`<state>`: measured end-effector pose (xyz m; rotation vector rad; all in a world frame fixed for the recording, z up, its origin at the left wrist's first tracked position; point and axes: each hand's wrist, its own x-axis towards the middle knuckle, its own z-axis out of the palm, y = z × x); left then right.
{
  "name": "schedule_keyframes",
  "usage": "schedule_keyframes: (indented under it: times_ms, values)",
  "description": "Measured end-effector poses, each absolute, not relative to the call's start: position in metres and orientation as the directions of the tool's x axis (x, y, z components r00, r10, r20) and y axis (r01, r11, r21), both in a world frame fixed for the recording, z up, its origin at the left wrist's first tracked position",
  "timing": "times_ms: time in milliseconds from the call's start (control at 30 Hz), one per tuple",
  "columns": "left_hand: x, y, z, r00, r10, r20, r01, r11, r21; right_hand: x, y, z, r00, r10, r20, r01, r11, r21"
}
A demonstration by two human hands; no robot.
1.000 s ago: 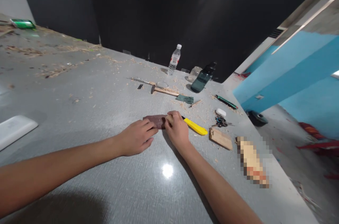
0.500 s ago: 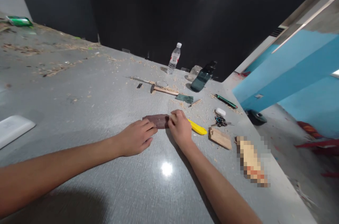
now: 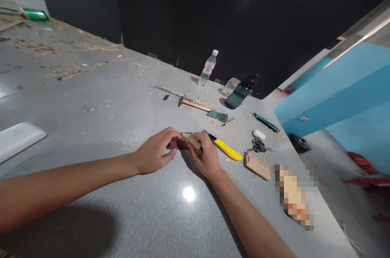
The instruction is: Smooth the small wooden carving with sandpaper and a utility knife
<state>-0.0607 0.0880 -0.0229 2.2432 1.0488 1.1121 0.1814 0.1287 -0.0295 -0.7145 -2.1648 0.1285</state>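
Observation:
My left hand (image 3: 157, 150) has its thumb and fingers closed on the left end of a dark brown sheet (image 3: 183, 144) that looks like sandpaper. Close beside it, my right hand (image 3: 207, 154) grips a small pale piece of wood (image 3: 192, 141), which lies against the sheet. The fingers partly cover both. A yellow utility knife (image 3: 228, 150) rests just right of my right hand, its dark tip pointing towards the fingers. Farther right lies a flat wood block (image 3: 257, 165).
Behind my hands lie a hammer (image 3: 196, 106) and a green piece (image 3: 217, 116). A water bottle (image 3: 208, 68), a glass jar (image 3: 232, 85) and a dark bottle (image 3: 240, 94) stand near the black wall. Scissors (image 3: 258, 145) lie right; a white object (image 3: 21, 140) lies left. Wood shavings are scattered about.
The pale wood piece now shows in my right hand, where before only the brown sheet was visible. My left hand has turned, its thumb and fingers pinching the sheet. The view has shifted slightly.

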Motion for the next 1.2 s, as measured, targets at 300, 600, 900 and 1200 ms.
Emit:
schedule_keyframes:
  times_ms: [300,600,900,1200]
  values:
    - [-0.061,0.096,-0.026,0.28,0.892,0.356,0.378,-0.443,0.813,0.178,0.125,-0.028,-0.466,0.506,0.726,0.42,0.848,-0.322]
    - [-0.061,0.098,-0.021,0.277,0.922,0.27,0.37,-0.362,0.855,0.18,0.125,-0.032,-0.424,0.505,0.752,0.4,0.849,-0.345]
    - [-0.061,0.098,-0.014,0.273,0.932,0.239,0.31,-0.32,0.895,0.182,0.126,-0.035,-0.463,0.505,0.729,0.426,0.848,-0.316]
    - [-0.061,0.097,-0.012,0.255,0.93,0.265,0.304,-0.337,0.891,0.182,0.126,-0.035,-0.488,0.485,0.726,0.423,0.859,-0.29]
